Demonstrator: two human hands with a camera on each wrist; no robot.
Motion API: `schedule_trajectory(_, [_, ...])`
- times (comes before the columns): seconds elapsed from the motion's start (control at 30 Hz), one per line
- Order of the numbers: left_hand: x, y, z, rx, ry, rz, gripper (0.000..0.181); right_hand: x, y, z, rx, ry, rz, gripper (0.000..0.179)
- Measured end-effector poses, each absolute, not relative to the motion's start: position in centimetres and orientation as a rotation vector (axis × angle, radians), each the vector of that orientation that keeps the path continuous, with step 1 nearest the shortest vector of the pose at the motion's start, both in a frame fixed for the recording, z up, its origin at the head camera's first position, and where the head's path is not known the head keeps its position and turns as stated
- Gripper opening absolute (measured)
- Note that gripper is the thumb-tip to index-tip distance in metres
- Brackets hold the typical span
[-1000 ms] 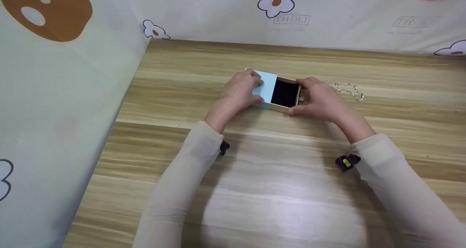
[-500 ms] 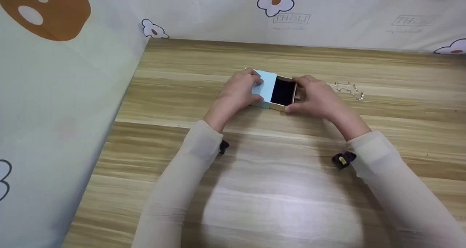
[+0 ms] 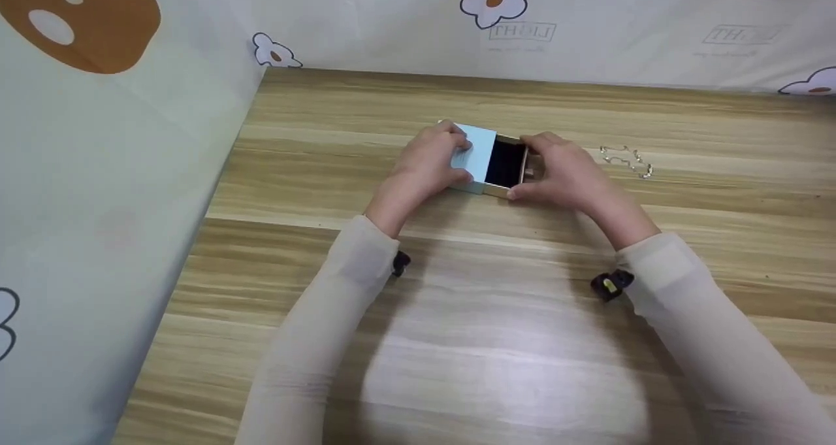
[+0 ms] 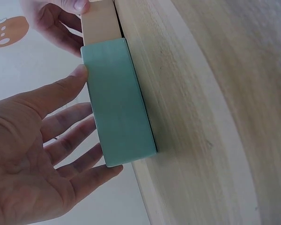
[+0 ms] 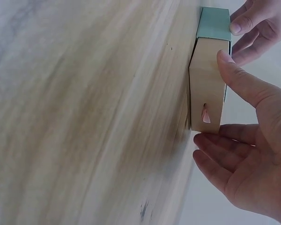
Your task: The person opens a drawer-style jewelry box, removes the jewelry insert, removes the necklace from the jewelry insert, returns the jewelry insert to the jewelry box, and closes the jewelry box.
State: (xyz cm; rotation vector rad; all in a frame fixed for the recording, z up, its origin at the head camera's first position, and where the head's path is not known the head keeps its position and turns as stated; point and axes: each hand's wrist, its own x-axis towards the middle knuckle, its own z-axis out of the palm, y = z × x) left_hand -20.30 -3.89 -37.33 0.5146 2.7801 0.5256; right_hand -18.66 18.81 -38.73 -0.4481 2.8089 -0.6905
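Note:
A small drawer-style gift box lies on the table, its drawer partly out of a light blue sleeve. Black lining shows inside the drawer. From the left, my left hand grips the sleeve, thumb on its near edge and fingers over the top and far side. My right hand pinches the tan drawer by its two sides near the end, where a small ribbon tab sticks out. A thin silver chain with small beads lies right of my right hand.
The wood-grain table stretches toward me and to both sides. A pale cloth with printed flowers and brown spots hangs along the back and left. Each sleeved forearm carries a small black wrist camera.
My right hand has moved left with the drawer, which now sits deeper in the sleeve, so less black lining shows. My left hand and the chain have stayed in place.

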Motion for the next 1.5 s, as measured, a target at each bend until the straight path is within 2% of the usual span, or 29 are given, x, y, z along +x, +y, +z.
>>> schedule_trajectory(1.03, [-20.2,-4.5,-36.8,0.506,2.782,0.519,0.053,-19.7,16.0,-38.5,-0.476,2.818,-0.684,0.098])
schedule_trajectory(1.4, [-20.2,-4.2,-37.3,0.548,2.776,0.538,0.053,-19.0,16.9,-38.5,-0.491,2.777,-0.649,0.101])
schedule_trajectory(1.5, [-20.2,-4.2,-37.3,0.537,2.777,0.533,0.054,-18.9,17.0,-38.4,-0.477,2.781,-0.628,0.096])
